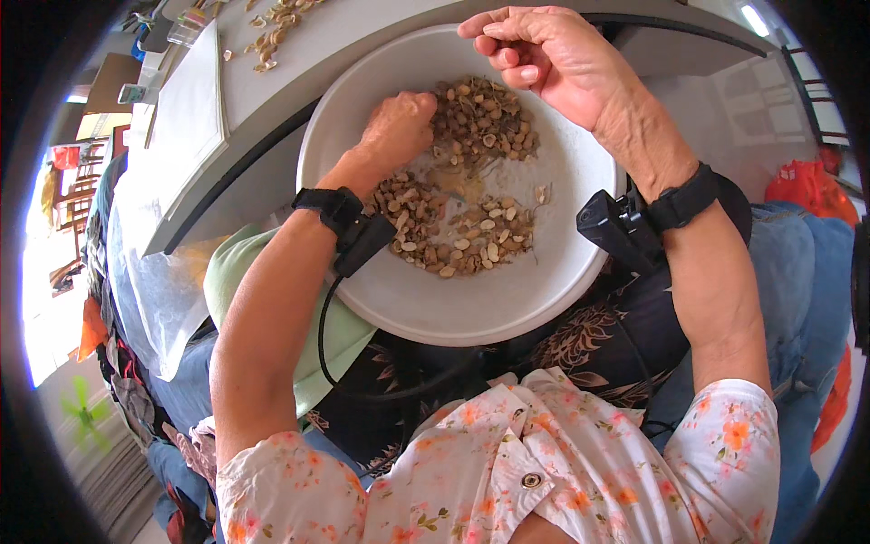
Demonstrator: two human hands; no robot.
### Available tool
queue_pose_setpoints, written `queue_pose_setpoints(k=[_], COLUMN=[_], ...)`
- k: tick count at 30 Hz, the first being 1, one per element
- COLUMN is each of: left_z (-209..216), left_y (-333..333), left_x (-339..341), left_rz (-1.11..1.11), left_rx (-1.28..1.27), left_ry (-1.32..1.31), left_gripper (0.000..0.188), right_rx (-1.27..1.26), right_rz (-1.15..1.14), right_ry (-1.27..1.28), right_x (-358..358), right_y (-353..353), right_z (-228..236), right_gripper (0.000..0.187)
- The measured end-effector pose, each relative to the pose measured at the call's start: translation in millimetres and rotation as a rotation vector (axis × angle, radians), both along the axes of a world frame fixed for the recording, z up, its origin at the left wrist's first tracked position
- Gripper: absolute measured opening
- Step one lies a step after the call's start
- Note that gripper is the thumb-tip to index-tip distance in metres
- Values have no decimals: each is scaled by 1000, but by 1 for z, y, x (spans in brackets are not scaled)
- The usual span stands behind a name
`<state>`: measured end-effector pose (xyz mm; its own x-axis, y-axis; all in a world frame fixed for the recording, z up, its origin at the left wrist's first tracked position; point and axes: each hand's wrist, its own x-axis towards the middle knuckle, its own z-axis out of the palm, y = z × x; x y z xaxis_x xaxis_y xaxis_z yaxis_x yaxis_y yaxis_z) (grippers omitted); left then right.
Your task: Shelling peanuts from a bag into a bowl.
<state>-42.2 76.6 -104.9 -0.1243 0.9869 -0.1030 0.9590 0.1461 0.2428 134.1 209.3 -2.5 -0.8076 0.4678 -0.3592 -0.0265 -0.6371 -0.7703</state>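
Note:
A wide white basin (553,304) rests on my lap, holding brown, roundish, nut-like pieces. They lie in a far heap (489,118), a left heap (399,204) and a near heap (489,238), the last mixed with pale split pieces. My left hand (397,131) is inside the basin at the left edge of the far heap. Its fingers are curled closed, and what they hold, if anything, is hidden. Raised over the basin's far right rim is my right hand (557,59), palm partly turned up. Its fingers are loosely bent and apart, with nothing visible in them.
A grey table (299,68) stands beyond the basin, with loose brown shells (270,32) on top. White sheets (195,118) lie along its left side. Green cloth (237,281) sits beside the basin. Black devices with a cable (323,335) are strapped to both wrists.

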Motion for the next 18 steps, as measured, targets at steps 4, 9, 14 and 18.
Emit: queue_pose_setpoints(k=[4, 9, 14, 18], left_z=[-6, 4, 39, 61], left_y=[0, -5, -3, -9], left_x=[-6, -11, -11, -9], left_rz=[21, 143, 328, 364], left_rx=[-29, 37, -32, 40], left_ry=[-42, -175, -562, -1109], left_gripper=[17, 20, 15, 14], right_rx=[18, -4, 243, 249], right_rz=[-13, -29, 124, 117], right_ry=[-44, -59, 31, 1], right_x=[-3, -5, -13, -13], right_y=[-2, -3, 5, -7], right_z=[0, 1, -13, -4], right_gripper=[11, 9, 21, 21])
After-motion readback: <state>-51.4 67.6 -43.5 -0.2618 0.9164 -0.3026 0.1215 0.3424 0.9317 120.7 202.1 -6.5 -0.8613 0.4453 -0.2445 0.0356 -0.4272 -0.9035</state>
